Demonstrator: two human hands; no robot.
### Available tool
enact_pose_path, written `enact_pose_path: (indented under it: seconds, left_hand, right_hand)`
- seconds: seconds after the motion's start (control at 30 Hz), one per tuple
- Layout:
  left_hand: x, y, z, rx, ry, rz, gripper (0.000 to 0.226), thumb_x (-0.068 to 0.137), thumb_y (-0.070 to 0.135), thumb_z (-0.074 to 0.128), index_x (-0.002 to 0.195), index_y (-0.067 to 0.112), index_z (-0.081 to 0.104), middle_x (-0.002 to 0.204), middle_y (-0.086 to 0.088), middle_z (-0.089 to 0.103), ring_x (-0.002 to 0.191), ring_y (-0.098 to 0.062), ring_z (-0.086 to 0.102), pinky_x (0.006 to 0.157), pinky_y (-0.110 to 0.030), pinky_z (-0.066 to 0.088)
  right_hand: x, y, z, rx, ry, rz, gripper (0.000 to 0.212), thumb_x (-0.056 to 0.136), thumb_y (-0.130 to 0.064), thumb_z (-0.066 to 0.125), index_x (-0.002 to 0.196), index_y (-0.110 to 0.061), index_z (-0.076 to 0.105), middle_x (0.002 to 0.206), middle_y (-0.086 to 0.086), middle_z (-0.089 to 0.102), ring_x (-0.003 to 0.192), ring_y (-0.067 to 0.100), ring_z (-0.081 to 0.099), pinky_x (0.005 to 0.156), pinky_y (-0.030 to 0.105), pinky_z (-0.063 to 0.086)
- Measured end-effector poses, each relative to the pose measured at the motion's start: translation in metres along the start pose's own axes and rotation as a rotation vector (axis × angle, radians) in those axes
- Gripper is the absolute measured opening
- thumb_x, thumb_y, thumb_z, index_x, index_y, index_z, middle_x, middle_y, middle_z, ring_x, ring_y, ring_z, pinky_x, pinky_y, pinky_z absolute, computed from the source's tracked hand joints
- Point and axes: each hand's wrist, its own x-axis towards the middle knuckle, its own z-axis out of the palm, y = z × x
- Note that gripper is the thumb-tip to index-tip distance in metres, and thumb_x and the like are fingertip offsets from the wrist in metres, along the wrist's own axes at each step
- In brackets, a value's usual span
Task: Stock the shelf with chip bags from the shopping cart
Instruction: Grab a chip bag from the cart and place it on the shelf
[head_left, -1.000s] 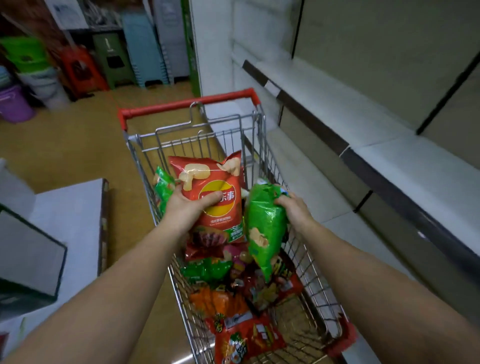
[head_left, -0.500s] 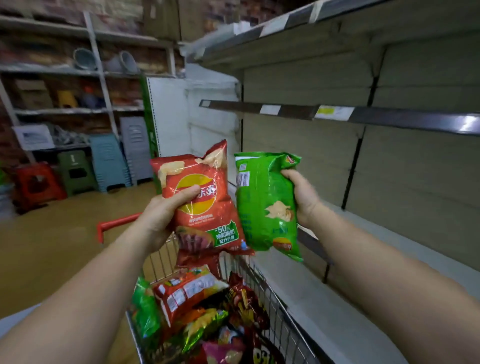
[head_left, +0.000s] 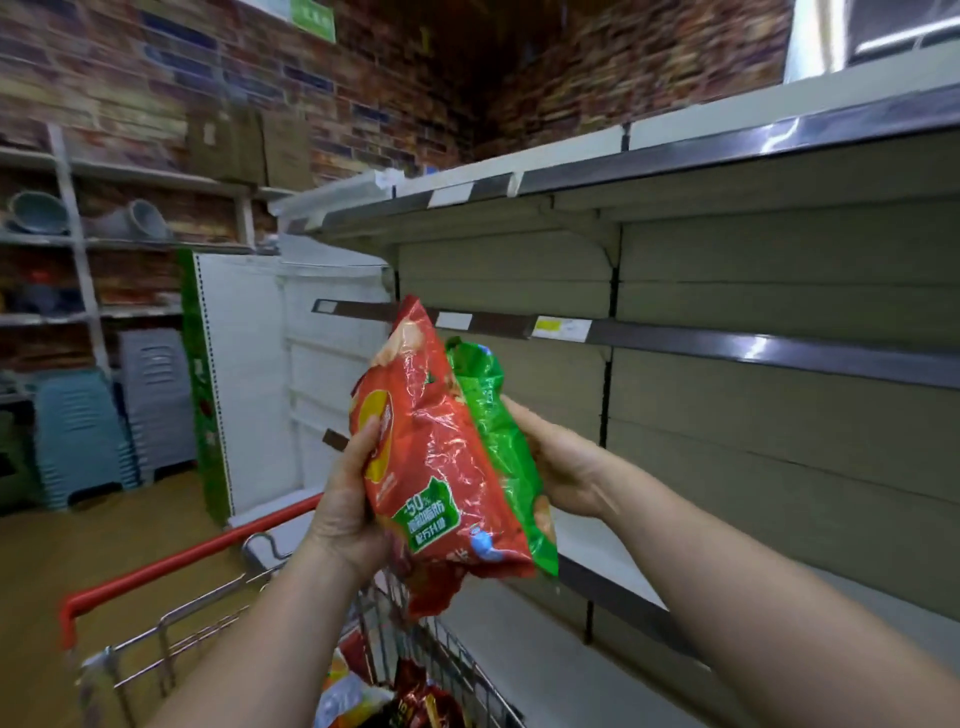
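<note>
My left hand (head_left: 345, 499) grips a red chip bag (head_left: 436, 457) by its left edge. My right hand (head_left: 558, 467) holds a green chip bag (head_left: 498, 436) from behind. The two bags are pressed side by side, held upright at chest height in front of the bare beige shelves (head_left: 779, 343). Below them stands the wire shopping cart (head_left: 171, 629) with its red handle, and several more chip bags (head_left: 410, 696) lie inside at the bottom edge of the view.
The shelf unit on the right has three bare levels with dark price rails. A white end panel (head_left: 249, 384) stands behind the cart. Stacked plastic stools (head_left: 83, 436) and a rack with basins (head_left: 31, 213) line the far left wall.
Both hands have lifted the bags higher and brought them together, so the bags now touch edge-on. The view has tilted upward toward the shelves.
</note>
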Motion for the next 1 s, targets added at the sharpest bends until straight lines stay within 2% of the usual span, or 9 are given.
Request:
enact_pose_path:
  seconds: [0.1,0.17,0.27,0.33,0.4,0.53,0.63,0.73,1.0]
  left_hand:
    - [0.012,-0.005,0.013,-0.014,-0.041,-0.035,0.083,0.017,0.041,0.094,0.092,0.01,0.076,0.092,-0.014,0.073,0.077,-0.028,0.072,0.069,-0.046,0.059]
    - [0.019,-0.005,0.019,0.015,-0.054,-0.047,0.084,0.016,0.039,0.094,0.093,0.009,0.075,0.09,-0.014,0.073,0.075,-0.028,0.071,0.069,-0.046,0.059]
    - [0.027,-0.004,0.034,0.104,-0.059,-0.034,0.085,0.008,0.035,0.093,0.087,0.008,0.073,0.079,-0.013,0.074,0.065,-0.025,0.072,0.055,-0.039,0.058]
    - [0.031,-0.009,0.051,0.23,-0.058,-0.032,0.096,0.002,0.036,0.092,0.091,0.008,0.067,0.075,-0.012,0.074,0.061,-0.023,0.071,0.051,-0.035,0.058]
    - [0.033,-0.022,0.076,0.318,-0.099,-0.06,0.1,0.0,0.038,0.091,0.093,0.009,0.065,0.074,-0.012,0.074,0.06,-0.023,0.071,0.052,-0.033,0.058]
    - [0.033,-0.051,0.134,0.328,-0.159,-0.047,0.098,0.005,0.036,0.09,0.096,0.01,0.063,0.075,-0.011,0.074,0.061,-0.022,0.072,0.054,-0.033,0.059]
    - [0.028,-0.073,0.18,0.306,-0.216,-0.041,0.064,0.036,0.029,0.08,0.095,0.011,0.063,0.072,-0.009,0.074,0.059,-0.02,0.071,0.054,-0.031,0.058]
    - [0.018,-0.101,0.235,0.284,-0.294,-0.084,0.034,0.059,0.024,0.072,0.089,0.011,0.063,0.068,-0.008,0.073,0.054,-0.019,0.07,0.052,-0.031,0.058]
    - [-0.012,-0.18,0.355,0.254,-0.399,-0.088,0.095,0.007,0.034,0.09,0.096,0.013,0.063,0.074,-0.007,0.075,0.06,-0.019,0.072,0.052,-0.032,0.058]
  right_hand:
    - [-0.012,0.001,-0.008,0.13,-0.063,0.026,0.051,0.081,-0.061,0.048,0.087,-0.015,0.068,0.081,0.003,0.072,0.071,0.015,0.068,0.075,0.03,0.056]
    - [-0.025,-0.007,-0.017,0.099,0.051,-0.026,0.051,0.072,-0.057,0.059,0.096,-0.013,0.068,0.089,0.005,0.073,0.074,0.016,0.069,0.078,0.031,0.055]
    - [-0.044,-0.02,-0.035,-0.029,0.488,-0.203,0.048,0.068,-0.043,0.076,0.1,-0.01,0.064,0.087,0.007,0.073,0.07,0.016,0.069,0.068,0.028,0.057]
    - [-0.058,-0.028,-0.05,-0.23,0.822,-0.31,0.05,0.069,-0.045,0.077,0.103,-0.013,0.059,0.096,0.005,0.07,0.083,0.019,0.067,0.076,0.032,0.055]
    - [-0.079,-0.034,-0.058,-0.362,0.963,-0.336,0.056,0.07,-0.051,0.073,0.11,-0.015,0.055,0.105,0.002,0.065,0.097,0.022,0.062,0.082,0.03,0.048]
    - [-0.13,-0.043,-0.082,-0.425,0.802,-0.359,0.039,0.08,-0.046,0.064,0.109,-0.021,0.056,0.111,0.003,0.065,0.1,0.02,0.062,0.09,0.035,0.048]
    - [-0.188,-0.053,-0.119,-0.18,0.585,-0.351,0.044,0.076,-0.022,0.069,0.116,-0.014,0.054,0.108,0.013,0.068,0.084,0.022,0.065,0.079,0.036,0.054]
    - [-0.257,-0.063,-0.162,-0.078,0.531,-0.294,0.044,0.073,-0.012,0.072,0.114,-0.011,0.056,0.09,0.01,0.071,0.067,0.019,0.067,0.065,0.03,0.057]
    - [-0.427,-0.066,-0.256,0.118,0.921,-0.491,0.046,0.078,-0.005,0.069,0.121,-0.006,0.051,0.087,0.008,0.067,0.063,0.018,0.065,0.05,0.025,0.056]
